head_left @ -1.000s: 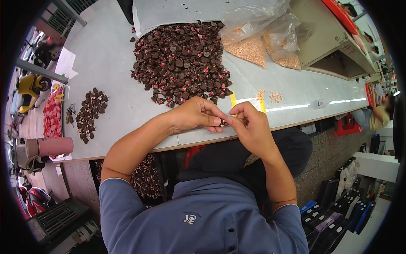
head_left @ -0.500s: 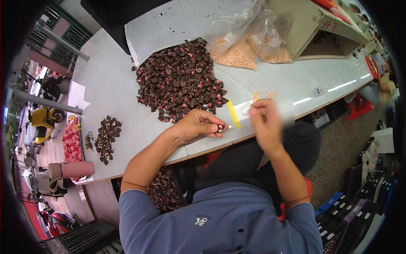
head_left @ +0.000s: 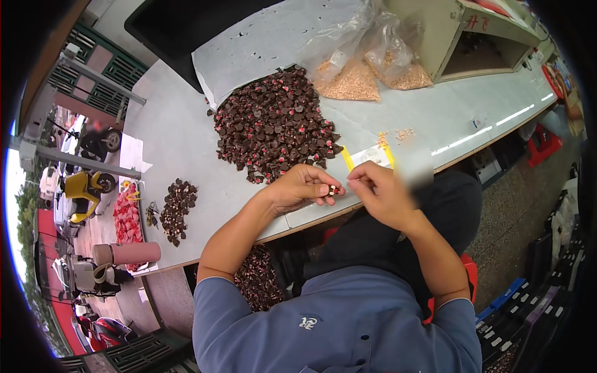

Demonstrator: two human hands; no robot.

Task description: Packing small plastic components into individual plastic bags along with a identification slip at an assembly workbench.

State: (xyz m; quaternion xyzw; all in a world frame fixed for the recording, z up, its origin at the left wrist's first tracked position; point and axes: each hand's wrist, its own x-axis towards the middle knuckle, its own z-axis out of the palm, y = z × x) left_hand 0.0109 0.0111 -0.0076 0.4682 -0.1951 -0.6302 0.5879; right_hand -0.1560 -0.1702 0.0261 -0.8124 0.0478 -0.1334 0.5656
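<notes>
At the table's front edge, my left hand (head_left: 298, 190) is closed, with a small dark knob-like part (head_left: 334, 191) between thumb and fingers; red and pale bits show on it. Just right of it, apart by a small gap, my right hand (head_left: 384, 198) has its thumb and forefinger pinched together. Whatever those fingertips hold is too small to make out. Beyond my left hand lies a big heap of dark parts (head_left: 273, 124), many with red spots. Small yellow pieces (head_left: 382, 138) and pale pieces (head_left: 405, 133) are scattered beyond my right hand, beside a yellow tape strip (head_left: 347, 158).
Two clear bags of tan pieces (head_left: 349, 86) stand at the back, left of an open-fronted box (head_left: 482, 53). A smaller dark pile (head_left: 177, 211), a pink bottle (head_left: 127, 253) and a tray of red pieces (head_left: 127, 217) are at left. A black bin (head_left: 161, 31) stands behind.
My right hand has come back left and nearer, from by the scattered small pieces to beside the part in my left hand. The left hand keeps its hold; the whole view has shifted slightly.
</notes>
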